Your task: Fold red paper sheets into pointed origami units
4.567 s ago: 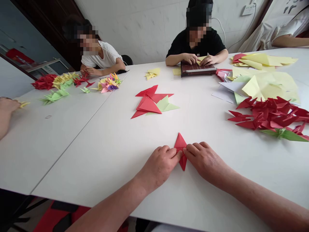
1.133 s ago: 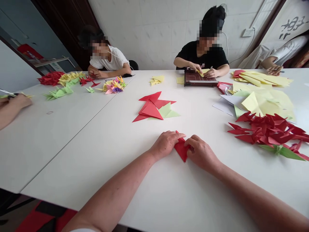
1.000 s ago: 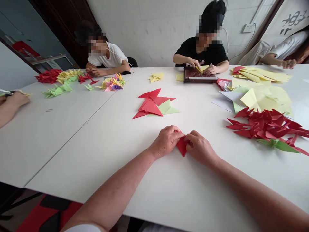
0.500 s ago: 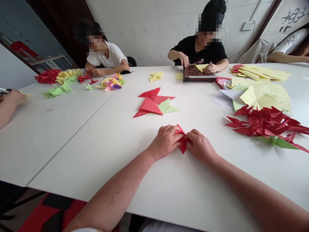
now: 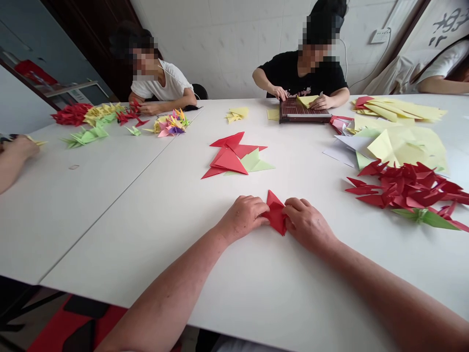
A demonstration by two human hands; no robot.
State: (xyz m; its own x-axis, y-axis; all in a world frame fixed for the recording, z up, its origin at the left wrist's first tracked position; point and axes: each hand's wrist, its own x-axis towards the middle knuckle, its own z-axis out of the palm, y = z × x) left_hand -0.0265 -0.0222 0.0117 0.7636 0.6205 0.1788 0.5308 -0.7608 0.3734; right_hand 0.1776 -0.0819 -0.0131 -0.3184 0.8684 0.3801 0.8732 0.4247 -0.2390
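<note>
1. The left hand (image 5: 244,218) grasps the left edge of a red folded paper (image 5: 275,216), fingers and thumb at its side.
2. The right hand (image 5: 308,224) pinches the same paper's right edge.
3. That paper lies on the white surface (image 5: 154,244), between both hands, one point facing away from the person.
4. Beyond it, red folded sheets (image 5: 231,160) overlap a light green one (image 5: 259,162).
5. A pile of red folded pieces (image 5: 406,187) sits well to the right.

Red paper (image 5: 276,215) on white table (image 5: 146,220)
</note>
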